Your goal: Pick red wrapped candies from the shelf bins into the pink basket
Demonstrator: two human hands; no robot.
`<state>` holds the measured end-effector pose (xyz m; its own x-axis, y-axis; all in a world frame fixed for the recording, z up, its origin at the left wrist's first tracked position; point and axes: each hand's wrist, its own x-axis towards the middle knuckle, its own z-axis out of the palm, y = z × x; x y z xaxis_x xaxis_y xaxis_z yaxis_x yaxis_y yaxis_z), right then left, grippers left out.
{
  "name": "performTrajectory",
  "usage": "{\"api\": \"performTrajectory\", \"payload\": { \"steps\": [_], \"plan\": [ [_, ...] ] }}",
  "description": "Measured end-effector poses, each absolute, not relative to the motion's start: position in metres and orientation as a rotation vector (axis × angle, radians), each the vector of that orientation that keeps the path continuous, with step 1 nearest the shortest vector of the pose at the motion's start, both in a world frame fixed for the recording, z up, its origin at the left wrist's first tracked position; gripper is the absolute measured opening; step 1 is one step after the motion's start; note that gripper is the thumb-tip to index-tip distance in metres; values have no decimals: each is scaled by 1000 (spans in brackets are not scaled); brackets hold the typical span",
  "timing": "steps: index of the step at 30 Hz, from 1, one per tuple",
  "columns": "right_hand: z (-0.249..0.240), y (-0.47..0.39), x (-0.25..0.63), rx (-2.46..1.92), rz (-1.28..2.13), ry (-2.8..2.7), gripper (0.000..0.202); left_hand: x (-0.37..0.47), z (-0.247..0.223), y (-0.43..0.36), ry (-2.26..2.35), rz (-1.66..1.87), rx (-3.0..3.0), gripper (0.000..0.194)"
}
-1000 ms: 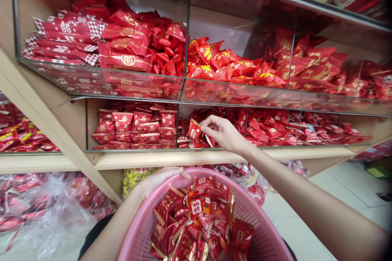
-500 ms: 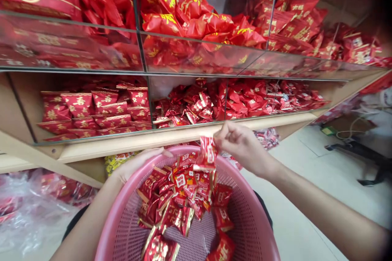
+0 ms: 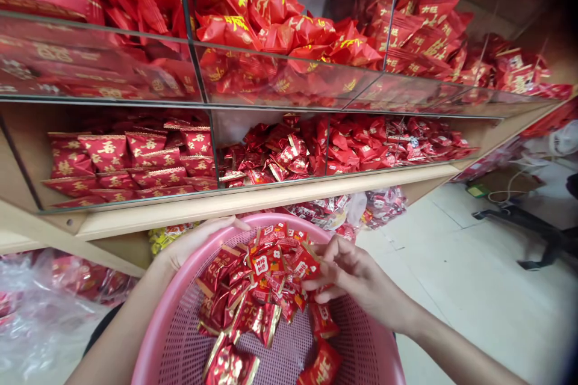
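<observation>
My left hand (image 3: 198, 240) grasps the rim of the pink plastic basket (image 3: 158, 313) at its far left. My right hand (image 3: 354, 269) has its fingers against a red snack packet (image 3: 305, 263) just inside the far right rim; whether they pinch it or lie loose, I cannot tell. I judge it light and slippery, crinkly film, best held by a crimped end. One gold crimp seems to face the far right rim, so the long axis probably slants towards the near left.

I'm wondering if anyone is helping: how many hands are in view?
2: the left hand at the far left rim of the pink basket, and the right hand at the red packets inside it. No other hand shows.
</observation>
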<state>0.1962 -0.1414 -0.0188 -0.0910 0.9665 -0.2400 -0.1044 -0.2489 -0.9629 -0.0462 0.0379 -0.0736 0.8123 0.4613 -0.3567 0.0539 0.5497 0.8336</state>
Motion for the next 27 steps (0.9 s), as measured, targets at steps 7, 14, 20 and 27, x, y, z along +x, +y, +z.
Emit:
{"api": "performTrajectory", "payload": {
  "steps": [7,14,20,27],
  "plan": [
    [-16,-157,189,-1416,953,-1843,12,-47,-73,39,645,285,1054,30],
    [-16,-161,190,-1435,796,-2061,20,-47,-72,38,626,282,1008,30],
    [-13,-167,191,-1423,1246,-1630,8,-46,-69,37,658,244,958,30],
    [-5,-178,202,-1485,1324,-1696,12,-46,-73,39,650,256,987,28]
  ]
}}
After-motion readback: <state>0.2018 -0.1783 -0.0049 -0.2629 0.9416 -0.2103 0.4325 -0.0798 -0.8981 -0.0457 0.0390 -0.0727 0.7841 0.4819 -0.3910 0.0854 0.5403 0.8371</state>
